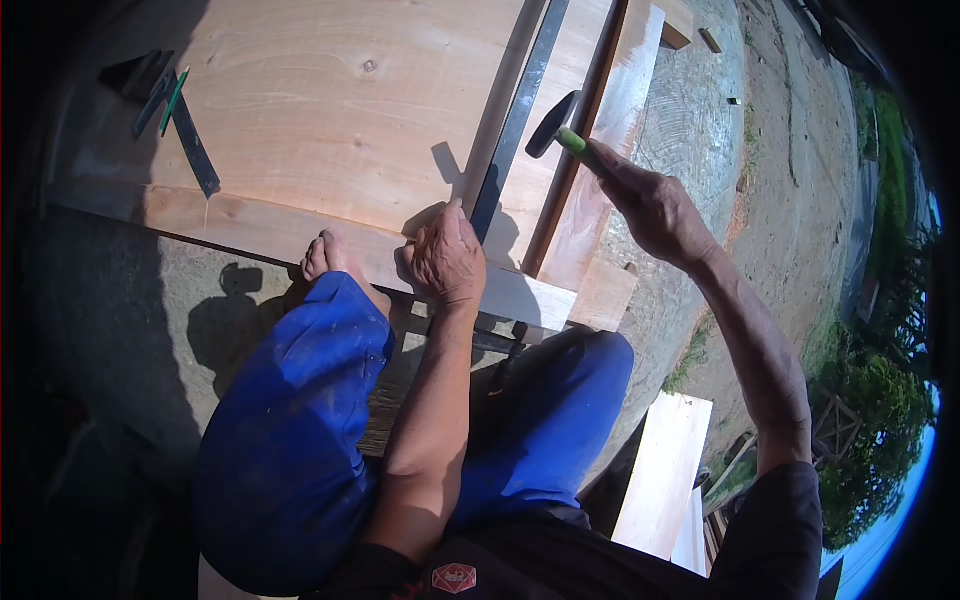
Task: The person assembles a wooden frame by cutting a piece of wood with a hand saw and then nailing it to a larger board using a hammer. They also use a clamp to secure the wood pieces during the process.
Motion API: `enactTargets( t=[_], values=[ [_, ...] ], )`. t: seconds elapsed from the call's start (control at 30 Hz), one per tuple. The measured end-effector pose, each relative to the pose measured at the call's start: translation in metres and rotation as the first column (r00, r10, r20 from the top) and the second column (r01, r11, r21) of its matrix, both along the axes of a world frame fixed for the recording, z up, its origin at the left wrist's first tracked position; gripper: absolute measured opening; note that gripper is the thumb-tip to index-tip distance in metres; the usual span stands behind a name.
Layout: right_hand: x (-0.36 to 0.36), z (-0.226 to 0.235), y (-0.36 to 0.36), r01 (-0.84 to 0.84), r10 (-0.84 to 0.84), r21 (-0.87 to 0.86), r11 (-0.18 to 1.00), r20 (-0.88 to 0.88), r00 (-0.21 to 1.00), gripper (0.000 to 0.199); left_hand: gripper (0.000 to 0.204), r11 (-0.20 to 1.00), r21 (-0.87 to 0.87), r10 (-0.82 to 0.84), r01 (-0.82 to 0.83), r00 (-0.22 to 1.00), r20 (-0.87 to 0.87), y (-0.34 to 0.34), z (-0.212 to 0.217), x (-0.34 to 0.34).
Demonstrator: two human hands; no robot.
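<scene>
In my right hand (665,215) is a hammer (553,124) with a dark head and a green handle, raised over the boards on the right. My left hand (447,258) is closed at the near edge of a wide wooden panel (330,110), fingertips beside the lower end of a long metal bar (525,100). Whatever those fingers pinch, if anything, is hidden. Along the panel's near edge runs a pale wooden rail (270,217). My bare foot (335,258) rests against this rail, just left of my left hand.
On the panel's left lie a dark metal square (195,150) and a green pencil (175,100). Right of the bar, a narrow board (620,110) stretches away from me. Below right stands a pale plank (662,470). Rough ground (690,130) and grass lie farther right.
</scene>
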State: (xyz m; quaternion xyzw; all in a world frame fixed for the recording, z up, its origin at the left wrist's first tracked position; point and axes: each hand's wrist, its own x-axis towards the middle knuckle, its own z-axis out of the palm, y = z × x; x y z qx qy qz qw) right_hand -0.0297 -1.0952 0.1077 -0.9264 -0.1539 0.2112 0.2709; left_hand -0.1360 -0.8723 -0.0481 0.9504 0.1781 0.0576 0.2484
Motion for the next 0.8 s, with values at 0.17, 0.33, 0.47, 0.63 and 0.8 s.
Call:
enactTargets(
  t=[0.17, 0.33, 0.47, 0.63, 0.8],
  values=[
    [-0.044, -0.013, 0.000, -0.336, 0.197, -0.204, 0.919, -0.499, 0.844, 0.047, 0.022, 1.000, -0.029, 0.004, -0.005, 1.000, -0.028, -0.004, -0.001, 0.002],
    [-0.011, -0.006, 0.016, 0.234, -0.240, 0.137, 0.962, 0.024, 0.971, 0.046, 0.023, 1.000, -0.022, 0.021, -0.020, 1.000, 0.018, -0.001, -0.001, 0.000],
    [-0.065, -0.033, -0.019, -0.256, 0.187, -0.136, 0.957, -0.385, 0.904, 0.049, 0.023, 1.000, -0.031, 0.001, 0.000, 1.000, 0.023, -0.007, 0.000, -0.001],
    [-0.029, -0.009, 0.005, 0.098, -0.098, 0.099, 0.990, 0.004, 0.995, 0.049, 0.023, 1.000, 0.004, 0.010, -0.011, 0.999, 0.052, 0.000, -0.002, 0.001],
    [-0.069, -0.024, -0.005, -0.281, 0.245, -0.085, 0.956, -0.295, 0.924, 0.054, 0.023, 1.000, -0.011, -0.002, 0.002, 1.000, -0.018, -0.005, 0.004, -0.004]
  ],
)
